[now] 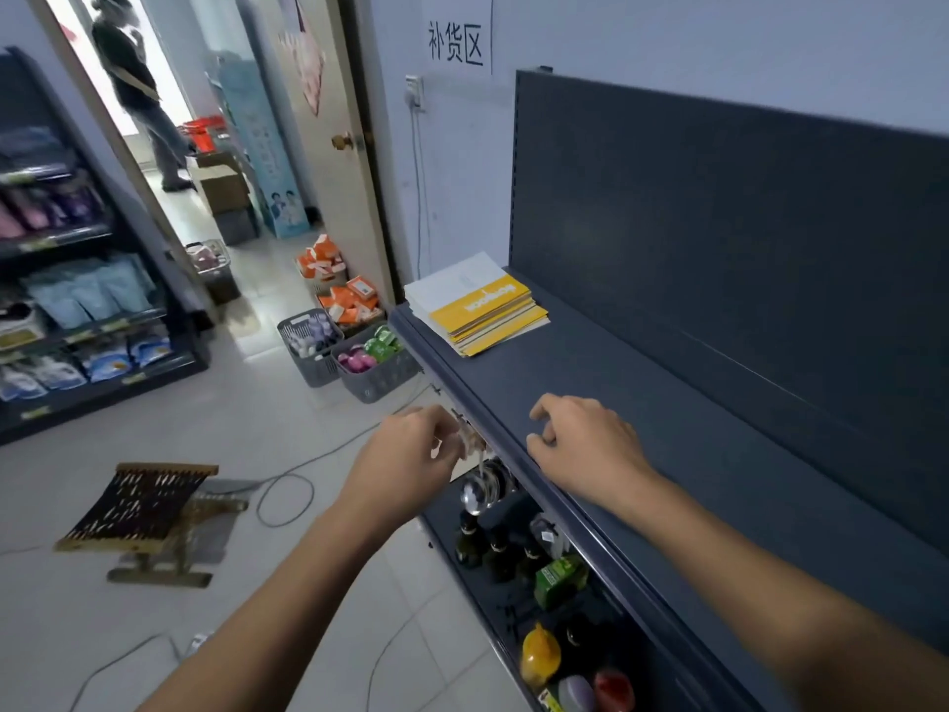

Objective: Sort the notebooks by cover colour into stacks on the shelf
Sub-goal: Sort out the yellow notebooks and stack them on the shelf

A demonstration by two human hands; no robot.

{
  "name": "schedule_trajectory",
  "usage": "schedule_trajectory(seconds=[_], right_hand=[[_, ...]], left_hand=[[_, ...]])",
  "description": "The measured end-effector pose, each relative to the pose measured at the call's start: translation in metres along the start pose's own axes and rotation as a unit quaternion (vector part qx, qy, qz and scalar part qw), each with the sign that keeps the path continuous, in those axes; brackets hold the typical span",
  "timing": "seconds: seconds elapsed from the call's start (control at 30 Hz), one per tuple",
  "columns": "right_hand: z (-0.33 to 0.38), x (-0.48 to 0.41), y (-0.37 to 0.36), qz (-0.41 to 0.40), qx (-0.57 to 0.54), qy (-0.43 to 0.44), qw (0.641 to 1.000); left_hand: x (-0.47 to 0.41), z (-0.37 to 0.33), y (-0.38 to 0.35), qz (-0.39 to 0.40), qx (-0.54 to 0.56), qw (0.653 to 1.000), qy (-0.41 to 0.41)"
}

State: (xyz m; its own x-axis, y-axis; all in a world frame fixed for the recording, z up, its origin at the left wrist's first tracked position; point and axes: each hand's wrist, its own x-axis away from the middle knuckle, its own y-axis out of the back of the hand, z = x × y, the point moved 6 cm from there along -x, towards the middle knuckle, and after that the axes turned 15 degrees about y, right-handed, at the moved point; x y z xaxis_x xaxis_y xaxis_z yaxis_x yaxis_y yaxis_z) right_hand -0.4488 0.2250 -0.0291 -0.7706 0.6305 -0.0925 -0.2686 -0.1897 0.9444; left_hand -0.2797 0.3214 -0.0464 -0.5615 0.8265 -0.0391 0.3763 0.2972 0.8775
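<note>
The stack of notebooks (480, 308) is lying at the far left end of the dark shelf (642, 403), just in front of the shelf's upright back panel (719, 223). The top cover is showing a yellow band beside a white area, and more yellow edges are peeking out lower down the pile. It is sitting slightly fanned, its corners not lining up.

Both hands are reaching forward, well apart from that stack. The right hand (585, 444) is hovering over the shelf's front edge with its fingers bent downward; its grip is loose and is holding nothing. The left hand (411, 454) is hanging just off the shelf front, over the floor, its fingers curling toward some blurred pale goods (468, 438) that are dangling under the shelf lip. I cannot tell whether that grip is holding anything.

Below, dark bottles (493, 547) and a green carton (557, 578) are standing on a lower shelf. On the tiled floor a small woven stool (138, 506) is sitting to the left, a cable (285, 498) is looping beside it, and grey baskets (313, 346) of goods are lining the wall by the open door (328, 120). A person (138, 84) is standing beyond the doorway.
</note>
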Motion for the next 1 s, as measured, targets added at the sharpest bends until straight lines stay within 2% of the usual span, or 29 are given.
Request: schedule_trajectory(seconds=[0.3,0.57,0.77,1.0], right_hand=[[0.026,-0.123,-0.028,0.0,0.002,-0.043,0.999],[0.038,-0.199,-0.041,-0.036,-0.013,-0.119,0.992],[0.004,-0.24,-0.045,-0.043,-0.022,-0.198,0.979],[-0.051,-0.291,-0.05,-0.075,-0.02,-0.246,0.966]], left_hand=[[-0.121,0.06,0.026,0.018,0.015,0.999,-0.025],[-0.222,0.082,0.039,0.049,0.022,0.993,-0.109],[-0.289,0.067,0.025,0.087,0.014,0.982,-0.168],[-0.376,0.04,-0.002,0.093,0.034,0.978,-0.181]])
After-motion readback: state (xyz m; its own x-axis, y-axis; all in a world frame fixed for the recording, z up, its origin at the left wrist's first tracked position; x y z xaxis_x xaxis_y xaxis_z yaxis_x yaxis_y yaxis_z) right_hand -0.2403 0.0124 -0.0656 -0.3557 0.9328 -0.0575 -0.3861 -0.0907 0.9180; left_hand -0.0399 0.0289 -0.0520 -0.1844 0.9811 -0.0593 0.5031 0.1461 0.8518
